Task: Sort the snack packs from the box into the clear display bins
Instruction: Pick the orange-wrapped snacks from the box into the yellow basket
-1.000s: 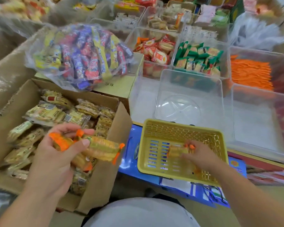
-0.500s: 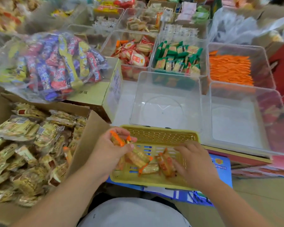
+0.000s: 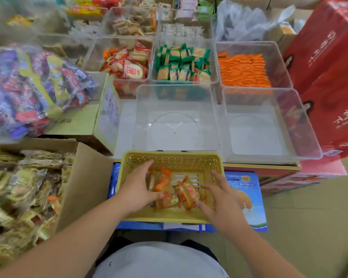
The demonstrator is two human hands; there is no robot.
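Two splayed hands [image 3: 138, 187] [image 3: 222, 199] against snack packs [image 3: 186, 192]

On my feed the left forearm [image 3: 68, 243] and right forearm [image 3: 255, 247] are bare from the lower corners of the frame up to the left hand [image 3: 138, 189] and right hand [image 3: 219, 199], also bare. At bottom centre I see a smooth, pale grey-white shirt [image 3: 159, 261] with one small dark dot [image 3: 110, 263] near its left edge. Dark cloth [image 3: 127, 240] shows just above it.

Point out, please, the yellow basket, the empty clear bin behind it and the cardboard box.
yellow basket [image 3: 179, 160]: head view, far mesh wall.
empty clear bin [image 3: 175, 129]: head view, bare floor.
cardboard box [image 3: 86, 181]: head view, right side wall.
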